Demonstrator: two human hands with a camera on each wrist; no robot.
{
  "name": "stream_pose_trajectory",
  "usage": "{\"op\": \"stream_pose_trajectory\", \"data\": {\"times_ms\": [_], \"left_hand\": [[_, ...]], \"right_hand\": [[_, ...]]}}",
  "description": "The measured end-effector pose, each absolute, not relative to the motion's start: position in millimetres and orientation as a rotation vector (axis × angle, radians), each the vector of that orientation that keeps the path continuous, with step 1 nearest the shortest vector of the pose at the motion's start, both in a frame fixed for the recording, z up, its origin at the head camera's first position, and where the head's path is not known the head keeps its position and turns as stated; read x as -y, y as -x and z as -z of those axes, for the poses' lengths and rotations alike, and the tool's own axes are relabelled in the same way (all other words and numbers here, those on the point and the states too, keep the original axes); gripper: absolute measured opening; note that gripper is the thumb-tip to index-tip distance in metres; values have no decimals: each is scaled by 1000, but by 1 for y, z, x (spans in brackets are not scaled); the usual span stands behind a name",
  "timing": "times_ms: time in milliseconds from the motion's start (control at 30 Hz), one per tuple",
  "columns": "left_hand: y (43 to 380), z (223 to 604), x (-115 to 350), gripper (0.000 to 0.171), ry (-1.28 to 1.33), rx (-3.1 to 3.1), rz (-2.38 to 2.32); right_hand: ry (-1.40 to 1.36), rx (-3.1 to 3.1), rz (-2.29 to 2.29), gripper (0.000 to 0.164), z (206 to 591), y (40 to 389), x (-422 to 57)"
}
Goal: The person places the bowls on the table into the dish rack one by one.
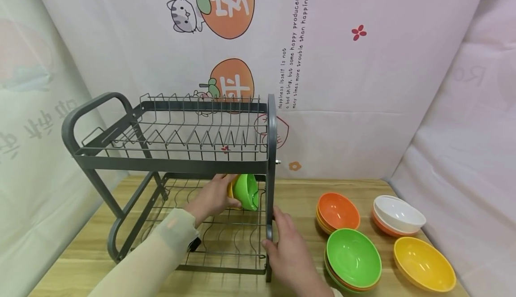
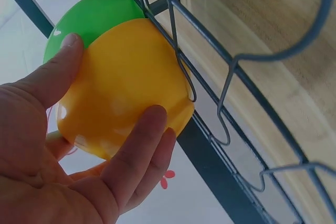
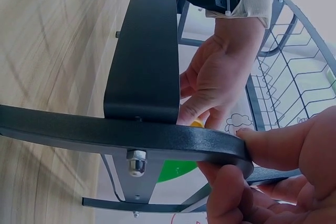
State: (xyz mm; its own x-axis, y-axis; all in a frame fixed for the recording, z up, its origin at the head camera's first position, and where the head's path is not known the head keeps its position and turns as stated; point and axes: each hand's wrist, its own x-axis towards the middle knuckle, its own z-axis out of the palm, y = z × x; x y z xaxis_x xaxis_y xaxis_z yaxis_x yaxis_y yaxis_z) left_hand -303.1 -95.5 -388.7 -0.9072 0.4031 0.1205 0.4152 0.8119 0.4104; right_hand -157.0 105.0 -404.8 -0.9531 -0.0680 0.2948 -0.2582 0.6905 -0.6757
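Inside the lower tier of a dark grey two-tier dish rack (image 1: 173, 164), my left hand (image 1: 211, 198) holds a yellow bowl (image 2: 123, 85) tipped on its side. A green bowl (image 1: 244, 192) sits against it, on the side toward the rack's right end. In the left wrist view, the thumb lies at the border of both bowls and the fingers spread over the yellow one. The yellow bowl's edge meets the rack wires (image 2: 184, 69). At the rack's right side, my right hand (image 1: 291, 248) grips the upright frame bar (image 3: 199, 142) between thumb and fingers.
Right of the rack on the wooden table stand an orange bowl (image 1: 338, 211) stacked on others, a green bowl (image 1: 354, 257) on another stack, white bowls (image 1: 399, 214) over an orange one, and a yellow bowl (image 1: 424, 264). A printed white cloth (image 1: 334, 73) hangs behind.
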Motion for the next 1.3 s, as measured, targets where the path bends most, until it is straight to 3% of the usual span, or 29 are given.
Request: {"op": "stream_pose_trajectory", "data": {"times_ms": [767,1033,1300], "left_hand": [[301,395,102,96,564,3012,877],[273,374,97,88,406,2997,861],[242,364,91,85,524,2897,986]], "right_hand": [[-271,2662,-1121,74,404,158,-105],[-272,2665,-1123,74,404,158,-104],[-239,2686,-1135,75,402,158,-106]]}}
